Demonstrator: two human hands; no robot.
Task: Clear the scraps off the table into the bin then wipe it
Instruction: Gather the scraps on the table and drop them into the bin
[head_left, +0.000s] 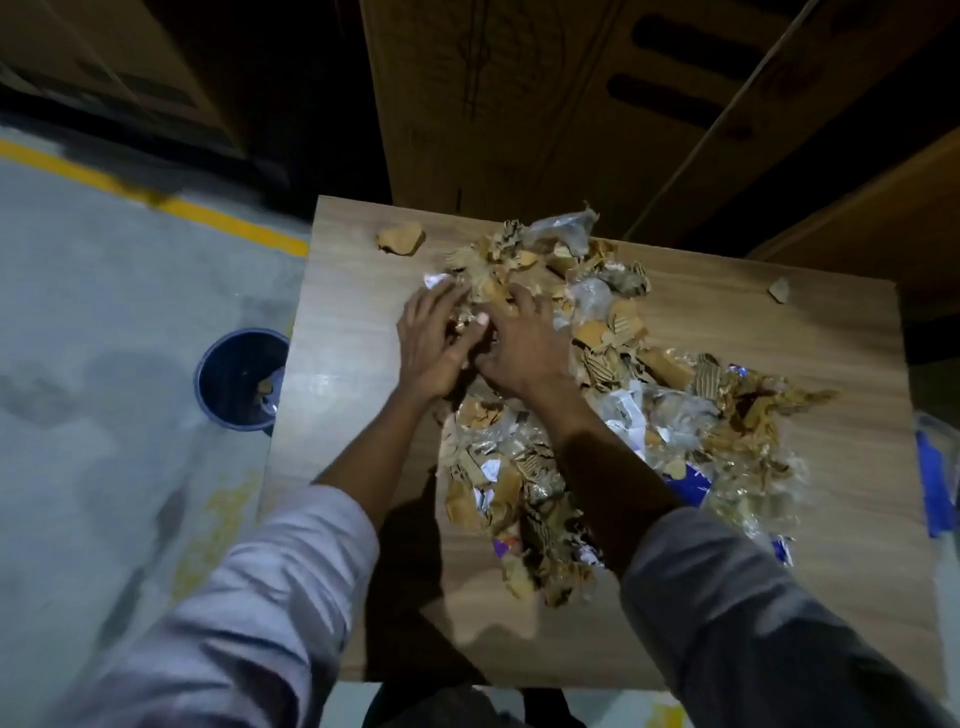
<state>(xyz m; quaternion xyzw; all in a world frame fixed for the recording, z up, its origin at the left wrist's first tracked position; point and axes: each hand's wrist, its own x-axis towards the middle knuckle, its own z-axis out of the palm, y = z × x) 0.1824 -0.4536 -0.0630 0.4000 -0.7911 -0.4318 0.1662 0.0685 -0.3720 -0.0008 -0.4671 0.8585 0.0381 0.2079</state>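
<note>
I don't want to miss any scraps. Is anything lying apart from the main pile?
Yes. Apart from the pile on the table lie a cardboard scrap near the far left corner and a smaller scrap near the far right edge.

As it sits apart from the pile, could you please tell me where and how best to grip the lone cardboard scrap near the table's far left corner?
Probably pinch the lone cardboard scrap across its short span from above, coming from its left: bare table lies there, while the pile lies to its right.
</note>
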